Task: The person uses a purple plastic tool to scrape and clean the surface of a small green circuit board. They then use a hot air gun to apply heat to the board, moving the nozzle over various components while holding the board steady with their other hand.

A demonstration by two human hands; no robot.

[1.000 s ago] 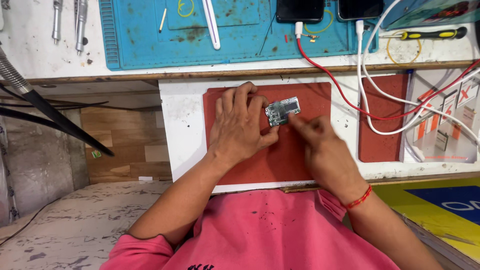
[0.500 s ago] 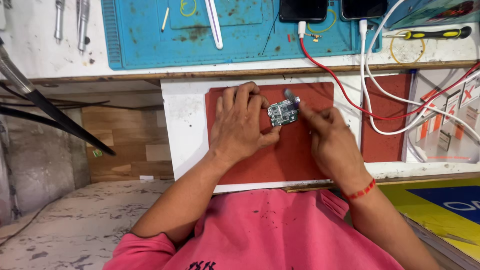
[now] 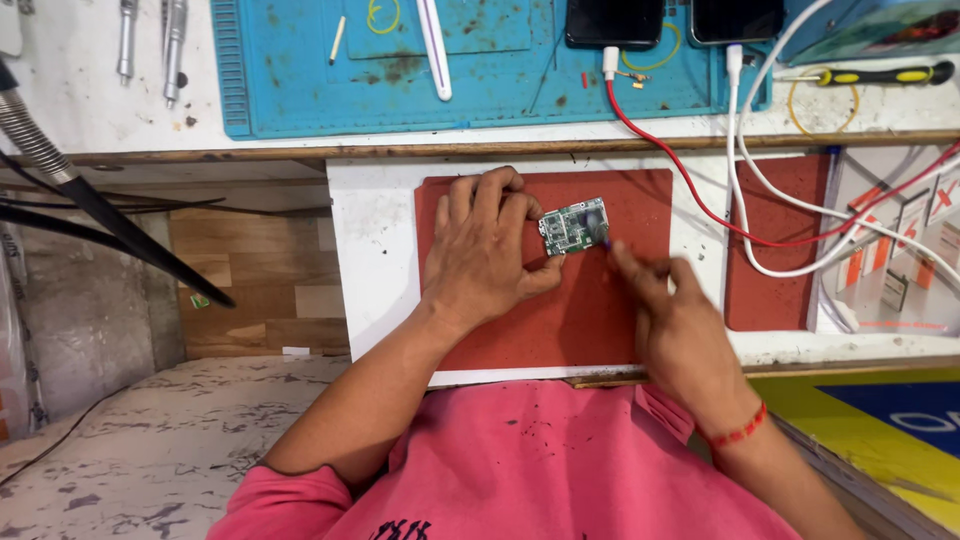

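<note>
A small green circuit board (image 3: 572,227) lies on a red mat (image 3: 585,310) set on a white board. My left hand (image 3: 485,250) rests on the mat with its fingers curled; the fingertips and thumb pin the board's left edge. My right hand (image 3: 672,312) is just right of the board, blurred, and pinches a thin tool whose tip touches the board's right end. A red thread band circles the right wrist.
A blue work mat (image 3: 300,80) lies at the back with a white tool (image 3: 435,50), two phones (image 3: 612,20) and red and white cables (image 3: 740,215). A yellow-handled screwdriver (image 3: 880,75) lies at the far right, metal tools (image 3: 145,40) at the far left, a black hose (image 3: 110,215) at left.
The circuit board has stayed under my left fingertips. My right hand has drawn back down and to the right from the board, keeping only the tool tip on its right end.
</note>
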